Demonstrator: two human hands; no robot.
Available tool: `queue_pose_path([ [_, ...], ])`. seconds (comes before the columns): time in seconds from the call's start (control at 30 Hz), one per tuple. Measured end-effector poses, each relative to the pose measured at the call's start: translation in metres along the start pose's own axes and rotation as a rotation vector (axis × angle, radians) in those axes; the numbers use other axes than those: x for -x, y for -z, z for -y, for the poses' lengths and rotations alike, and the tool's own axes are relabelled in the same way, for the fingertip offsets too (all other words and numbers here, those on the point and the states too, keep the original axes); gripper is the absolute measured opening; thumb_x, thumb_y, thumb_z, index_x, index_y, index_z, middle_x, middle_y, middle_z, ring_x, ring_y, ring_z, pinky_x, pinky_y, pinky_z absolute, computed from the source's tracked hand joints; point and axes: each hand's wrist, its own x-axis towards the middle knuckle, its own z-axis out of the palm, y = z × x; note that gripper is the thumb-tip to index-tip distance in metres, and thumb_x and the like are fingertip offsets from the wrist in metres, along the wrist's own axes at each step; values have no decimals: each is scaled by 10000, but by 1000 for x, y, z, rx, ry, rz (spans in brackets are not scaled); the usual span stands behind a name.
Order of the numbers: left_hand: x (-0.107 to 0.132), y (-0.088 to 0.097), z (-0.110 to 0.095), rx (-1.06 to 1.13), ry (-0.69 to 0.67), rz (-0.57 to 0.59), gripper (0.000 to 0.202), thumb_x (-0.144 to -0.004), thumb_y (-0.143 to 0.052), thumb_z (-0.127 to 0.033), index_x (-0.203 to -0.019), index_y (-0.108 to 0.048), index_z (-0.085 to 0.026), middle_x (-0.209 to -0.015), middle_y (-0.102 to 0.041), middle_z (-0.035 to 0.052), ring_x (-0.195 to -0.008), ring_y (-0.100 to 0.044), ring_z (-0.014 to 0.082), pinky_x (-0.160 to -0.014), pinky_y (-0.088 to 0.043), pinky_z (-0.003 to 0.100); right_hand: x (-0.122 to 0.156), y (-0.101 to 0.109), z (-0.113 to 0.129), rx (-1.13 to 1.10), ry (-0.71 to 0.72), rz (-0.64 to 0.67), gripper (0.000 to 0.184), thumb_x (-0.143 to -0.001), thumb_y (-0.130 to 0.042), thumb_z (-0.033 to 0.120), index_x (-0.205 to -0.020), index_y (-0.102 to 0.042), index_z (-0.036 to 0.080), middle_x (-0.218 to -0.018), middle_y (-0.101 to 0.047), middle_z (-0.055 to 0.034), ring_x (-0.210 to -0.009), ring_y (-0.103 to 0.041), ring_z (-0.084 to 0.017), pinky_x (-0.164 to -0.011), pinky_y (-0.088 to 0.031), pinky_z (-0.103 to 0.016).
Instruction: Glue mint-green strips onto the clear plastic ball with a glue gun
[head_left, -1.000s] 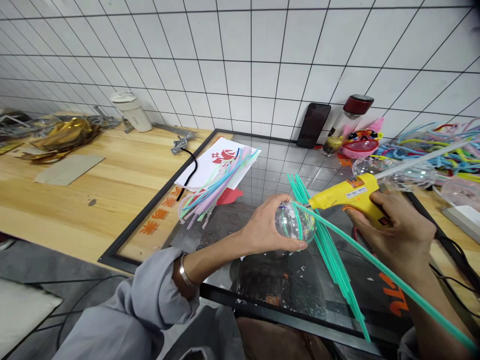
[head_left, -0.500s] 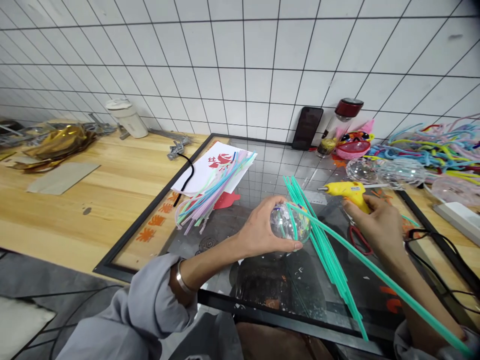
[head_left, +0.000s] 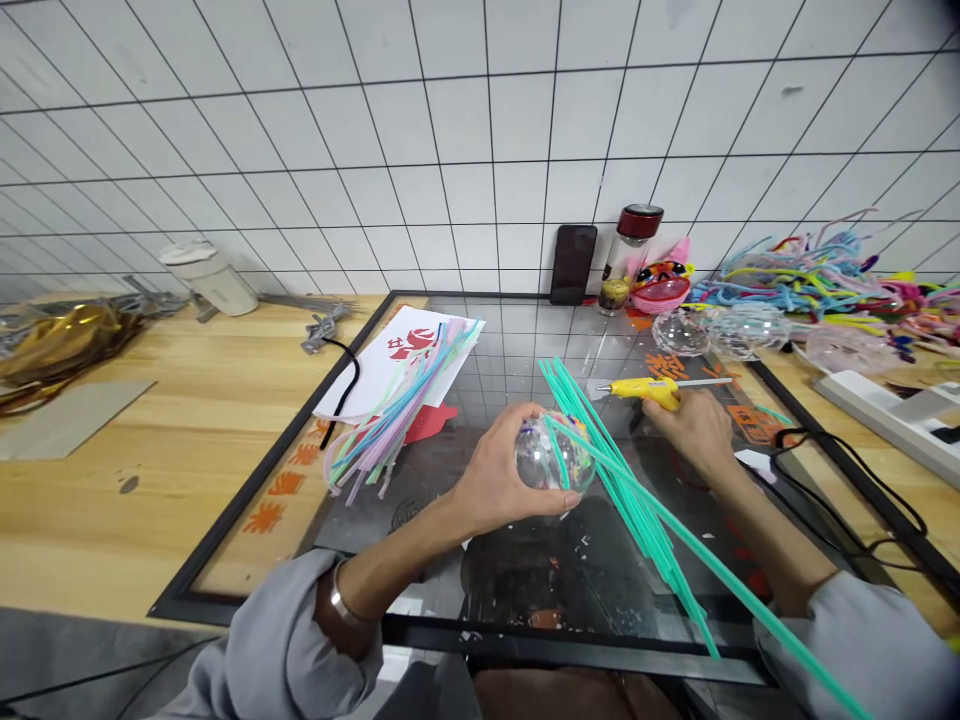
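Note:
My left hand (head_left: pixel 495 475) is closed round a clear plastic ball (head_left: pixel 553 458) with glitter inside, held just above the glass work board (head_left: pixel 525 560). A long green tube (head_left: pixel 705 565) runs from the ball down to the lower right. My right hand (head_left: pixel 690 425) rests on the board with its fingers round the handle of a yellow glue gun (head_left: pixel 645 388), which lies with its nozzle pointing left. A bunch of green tubes (head_left: pixel 637 500) lies between my two hands.
Pastel tubes (head_left: pixel 397 405) lie on a white sheet with a red cutout (head_left: pixel 394 360). Against the tiled wall stand a phone (head_left: pixel 572 263) and a red-lidded jar (head_left: pixel 626 255). Clear balls (head_left: pixel 720 332) and coloured pipe cleaners (head_left: pixel 810 275) are at right, a power strip (head_left: pixel 892 420) beyond.
My right hand has carried the glue gun away from the ball and set it down on the board further back. My left hand still holds the ball.

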Motion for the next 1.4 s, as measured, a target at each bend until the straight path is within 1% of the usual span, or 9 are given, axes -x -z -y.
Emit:
queue_pose_path([
  [0.13,0,0,-1,18,12,5,756,-560,-895,-313,-1207,-518,-203,-1261,-638,111,-1171,-614,315,-1076,-450,519,3,1,2,56,40,-32,524,-929,-474,460,-1040,-701,1,-1051,-662,-278,-971,-646,-367,-760,-451,-400],
  [0.23,0,-1,0,33,13,4,757,-560,-897,-302,-1208,-517,-207,-1276,-633,116,-1191,-607,318,-1082,-446,515,11,11,5,51,130,-138,548,-946,-449,473,-1071,-678,-9,-1081,-631,-305,-1060,-600,-422,-829,-457,-489],
  [0.33,-1,-2,2,18,3,-11,770,-548,-902,-312,-1210,-524,-204,-1264,-625,114,-1188,-604,319,-1073,-449,511,28,29,12,-115,382,-299,449,-948,-486,462,-1200,-636,122,-1147,-640,-197,-1095,-603,-338,-894,-481,-465],
  [0.37,-1,-2,2,11,-3,-16,772,-543,-904,-318,-1206,-527,-205,-1249,-626,109,-1175,-608,317,-1064,-453,508,36,35,16,-292,570,-348,429,-934,-537,449,-1224,-622,143,-1145,-648,-172,-1083,-615,-305,-901,-496,-437],
  [0.47,-2,-3,3,-2,-18,-28,773,-538,-904,-337,-1199,-524,-208,-1230,-628,100,-1155,-611,314,-1047,-466,502,61,53,31,-624,1016,-306,400,-930,-613,346,-1307,-571,219,-1139,-667,-109,-1059,-642,-244,-885,-532,-390],
  [0.53,-2,-3,3,-9,-22,-27,780,-542,-902,-349,-1204,-515,-204,-1242,-623,105,-1164,-607,317,-1050,-466,503,73,60,40,-659,1111,-351,390,-912,-651,278,-1294,-589,231,-1082,-683,-91,-986,-659,-222,-838,-544,-371],
  [0.67,-1,-3,3,-14,-36,3,784,-550,-903,-353,-1214,-508,-215,-1256,-622,105,-1182,-606,315,-1057,-468,492,79,61,51,-708,1141,-465,245,-917,-629,175,-1143,-672,259,-941,-721,-54,-828,-686,-189,-724,-558,-351],
  [0.8,0,-3,2,-22,-66,-4,770,-538,-908,-355,-1189,-520,-214,-1221,-630,93,-1143,-619,304,-1031,-484,465,76,58,53,-801,1144,-465,230,-915,-596,92,-1081,-680,229,-937,-760,-58,-863,-724,-187,-773,-584,-359],
  [1.4,0,-4,1,-13,-58,-16,771,-536,-911,-360,-1187,-521,-221,-1231,-640,95,-1148,-622,309,-1049,-472,476,80,48,51,-713,1153,-489,157,-905,-639,138,-1003,-705,240,-962,-783,-46,-916,-742,-211,-797,-577,-394],
])
